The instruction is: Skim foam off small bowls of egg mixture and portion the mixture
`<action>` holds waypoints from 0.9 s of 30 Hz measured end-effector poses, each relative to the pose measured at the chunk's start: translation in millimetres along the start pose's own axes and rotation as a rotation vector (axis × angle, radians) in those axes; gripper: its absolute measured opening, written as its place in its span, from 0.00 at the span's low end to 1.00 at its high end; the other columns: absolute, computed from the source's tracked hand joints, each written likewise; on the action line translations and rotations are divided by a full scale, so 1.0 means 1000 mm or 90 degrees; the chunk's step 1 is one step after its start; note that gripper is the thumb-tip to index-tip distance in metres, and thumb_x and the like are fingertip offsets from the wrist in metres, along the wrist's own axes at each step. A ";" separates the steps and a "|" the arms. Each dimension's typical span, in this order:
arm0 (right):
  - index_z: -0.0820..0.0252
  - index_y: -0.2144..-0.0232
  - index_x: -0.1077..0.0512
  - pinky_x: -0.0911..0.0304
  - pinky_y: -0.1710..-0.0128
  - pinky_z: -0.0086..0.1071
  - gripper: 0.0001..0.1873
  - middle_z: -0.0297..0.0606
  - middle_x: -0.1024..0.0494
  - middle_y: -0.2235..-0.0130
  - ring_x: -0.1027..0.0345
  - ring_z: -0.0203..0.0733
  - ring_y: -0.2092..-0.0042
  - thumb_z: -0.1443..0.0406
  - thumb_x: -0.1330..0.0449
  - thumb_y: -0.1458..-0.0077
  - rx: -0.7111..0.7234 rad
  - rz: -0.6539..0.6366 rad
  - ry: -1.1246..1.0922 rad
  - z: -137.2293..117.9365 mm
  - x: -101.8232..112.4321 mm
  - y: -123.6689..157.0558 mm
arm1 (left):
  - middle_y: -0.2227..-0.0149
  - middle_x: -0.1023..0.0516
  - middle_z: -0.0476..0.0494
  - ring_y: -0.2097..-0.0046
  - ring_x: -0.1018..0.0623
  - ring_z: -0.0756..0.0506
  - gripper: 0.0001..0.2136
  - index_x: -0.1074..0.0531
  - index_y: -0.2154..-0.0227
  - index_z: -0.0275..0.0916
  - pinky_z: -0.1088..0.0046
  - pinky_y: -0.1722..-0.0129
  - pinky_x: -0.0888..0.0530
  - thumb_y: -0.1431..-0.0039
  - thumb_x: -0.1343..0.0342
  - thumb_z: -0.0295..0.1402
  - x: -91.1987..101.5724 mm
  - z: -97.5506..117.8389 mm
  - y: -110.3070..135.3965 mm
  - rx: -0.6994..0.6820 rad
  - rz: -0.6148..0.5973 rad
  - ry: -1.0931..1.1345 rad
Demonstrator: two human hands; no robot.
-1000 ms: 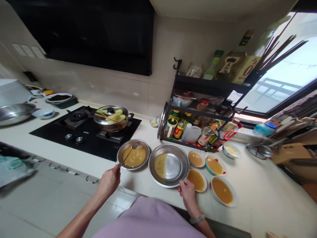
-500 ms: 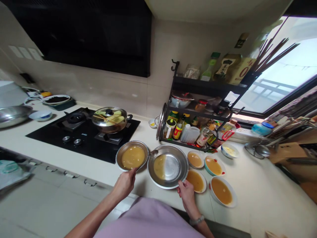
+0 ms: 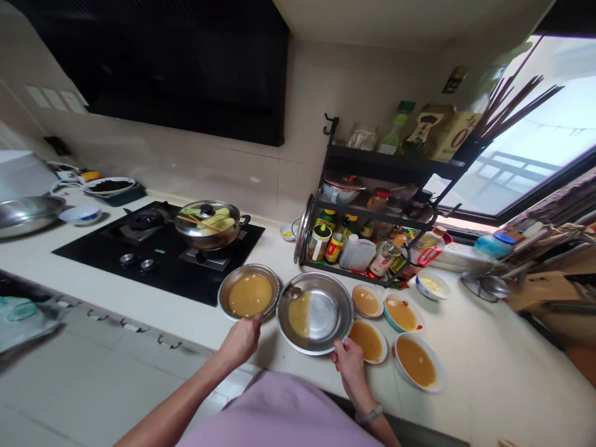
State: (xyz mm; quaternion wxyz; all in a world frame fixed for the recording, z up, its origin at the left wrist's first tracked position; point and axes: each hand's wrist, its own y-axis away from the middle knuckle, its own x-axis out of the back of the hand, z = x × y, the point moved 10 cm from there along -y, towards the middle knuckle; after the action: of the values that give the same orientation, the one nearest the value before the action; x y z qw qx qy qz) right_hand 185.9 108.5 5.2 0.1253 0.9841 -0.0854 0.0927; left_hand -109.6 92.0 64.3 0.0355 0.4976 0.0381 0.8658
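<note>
My right hand (image 3: 350,363) grips the near-right rim of a large metal basin (image 3: 328,307), which is tilted so that yellowish liquid (image 3: 299,315) pools at its left side. In my left hand (image 3: 242,338), closed, is a metal spoon (image 3: 293,292); its bowl is at the basin's left rim and its handle runs back to my fingers. A smaller metal bowl (image 3: 223,292) of the same liquid sits just beyond my left hand. Right of the basin stand several bowls of orange-brown liquid, among them a large white bowl (image 3: 436,366) and an oval dish (image 3: 382,341).
A lidded pot (image 3: 209,233) with vegetables and chopsticks inside stands on the black gas hob (image 3: 97,248). Behind the basin is a black rack (image 3: 382,214) of bottles and jars. A bowl of pale pieces (image 3: 432,287) and a ladle (image 3: 494,287) lie further right.
My left hand has shifted slightly to the right with the spoon, whose bowl has moved a little right and down over the basin's edge. My right hand keeps its grip.
</note>
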 end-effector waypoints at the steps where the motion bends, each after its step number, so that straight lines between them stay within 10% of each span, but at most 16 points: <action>1: 0.58 0.85 0.39 0.57 0.86 0.25 0.15 0.27 0.40 0.89 0.52 0.29 0.86 0.54 0.45 0.59 0.001 0.001 0.001 0.000 0.000 0.000 | 0.67 0.23 0.34 0.61 0.23 0.41 0.12 0.28 0.63 0.35 0.69 0.63 0.32 0.43 0.57 0.24 0.002 0.003 0.001 -0.011 0.003 0.013; 6: 0.58 0.85 0.39 0.57 0.86 0.26 0.15 0.28 0.39 0.89 0.52 0.30 0.86 0.54 0.45 0.59 0.001 0.006 0.007 0.000 0.001 -0.001 | 0.74 0.26 0.41 0.68 0.27 0.46 0.10 0.31 0.76 0.37 0.72 0.67 0.35 0.46 0.56 0.23 0.006 0.007 0.003 -0.029 -0.011 0.103; 15: 0.58 0.86 0.39 0.56 0.86 0.25 0.15 0.28 0.39 0.89 0.51 0.30 0.86 0.54 0.45 0.60 0.006 0.006 -0.001 0.002 0.003 0.002 | 0.86 0.45 0.61 0.84 0.52 0.58 0.16 0.38 0.73 0.39 0.78 0.82 0.56 0.53 0.45 0.47 -0.036 -0.029 0.028 0.310 -0.173 0.601; 27: 0.58 0.86 0.39 0.56 0.86 0.25 0.15 0.28 0.39 0.89 0.51 0.30 0.86 0.54 0.46 0.59 0.012 0.013 0.012 0.006 0.003 0.003 | 0.87 0.44 0.60 0.85 0.51 0.59 0.17 0.32 0.71 0.36 0.79 0.83 0.57 0.55 0.42 0.45 -0.024 -0.030 0.034 0.320 -0.111 0.640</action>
State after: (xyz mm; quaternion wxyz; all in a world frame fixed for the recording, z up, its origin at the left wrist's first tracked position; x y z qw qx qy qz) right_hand 189.1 103.2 0.4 0.1158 0.9834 -0.0931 0.1039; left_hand -124.8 54.6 32.2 -0.0351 0.0121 0.2964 0.9543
